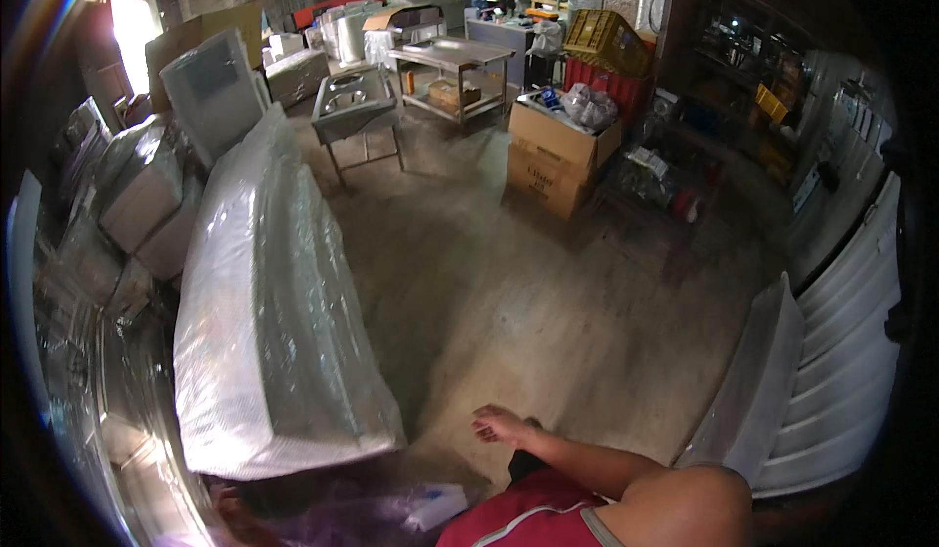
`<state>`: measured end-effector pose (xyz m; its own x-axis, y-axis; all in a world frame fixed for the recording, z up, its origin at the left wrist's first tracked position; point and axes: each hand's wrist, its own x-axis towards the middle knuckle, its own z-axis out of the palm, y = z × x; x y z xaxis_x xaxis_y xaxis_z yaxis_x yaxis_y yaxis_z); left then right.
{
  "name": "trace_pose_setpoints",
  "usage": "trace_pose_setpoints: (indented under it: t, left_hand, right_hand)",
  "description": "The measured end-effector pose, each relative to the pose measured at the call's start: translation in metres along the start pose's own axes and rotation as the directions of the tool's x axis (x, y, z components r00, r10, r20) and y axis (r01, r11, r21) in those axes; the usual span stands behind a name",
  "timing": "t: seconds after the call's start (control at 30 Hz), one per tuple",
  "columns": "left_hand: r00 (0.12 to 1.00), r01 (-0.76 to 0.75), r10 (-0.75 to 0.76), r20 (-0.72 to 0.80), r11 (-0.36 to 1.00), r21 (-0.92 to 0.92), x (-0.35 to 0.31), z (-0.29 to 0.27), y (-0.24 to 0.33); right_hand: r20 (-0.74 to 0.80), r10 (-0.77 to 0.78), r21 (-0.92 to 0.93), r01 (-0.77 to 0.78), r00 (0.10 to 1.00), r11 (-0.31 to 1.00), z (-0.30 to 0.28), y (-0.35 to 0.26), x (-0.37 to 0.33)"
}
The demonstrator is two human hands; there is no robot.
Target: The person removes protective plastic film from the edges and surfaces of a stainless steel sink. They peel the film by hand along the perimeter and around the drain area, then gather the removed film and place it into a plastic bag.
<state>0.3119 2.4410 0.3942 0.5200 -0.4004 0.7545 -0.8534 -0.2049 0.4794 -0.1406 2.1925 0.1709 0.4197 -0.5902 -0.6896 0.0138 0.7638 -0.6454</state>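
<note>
My right hand (501, 425) reaches forward from the lower edge over the concrete floor. It holds nothing and its fingers are loosely apart. Just left of it lies the near end of a long flat object wrapped in bubble film (274, 293), which stretches away from me. My left hand (232, 520) shows only as a dim, blurred shape under that near end, so its grip cannot be made out. A small white thing (435, 504) lies on the floor near my red shirt.
Film-wrapped appliances (142, 190) are stacked at left. A steel sink stand (354, 107) and a steel worktable (455, 56) stand farther back. Cardboard boxes (559, 156) and a yellow crate (606, 40) sit at the back right. White ribbed panels (841, 351) lean at right.
</note>
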Motion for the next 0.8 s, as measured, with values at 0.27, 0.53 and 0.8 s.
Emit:
trace_pose_setpoints:
  t: [0.27,0.53,0.8]
  left_hand:
    - [0.366,-0.369,0.711,0.601,0.704,-0.607,-0.146,0.364,0.305]
    - [0.352,0.094,-0.352,0.867,0.935,0.341,-0.154,0.556,0.145]
    - [-0.111,-0.109,-0.511,0.852,0.859,0.501,-0.114,0.808,0.096]
  right_hand:
    - [0.507,0.037,0.426,-0.288,0.861,0.858,-0.043,-0.126,0.036]
    - [0.613,-0.109,0.181,-0.005,0.782,0.984,-0.204,-0.287,0.122]
    - [-0.460,-0.054,-0.098,0.009,0.887,0.995,-0.388,-0.434,0.231]
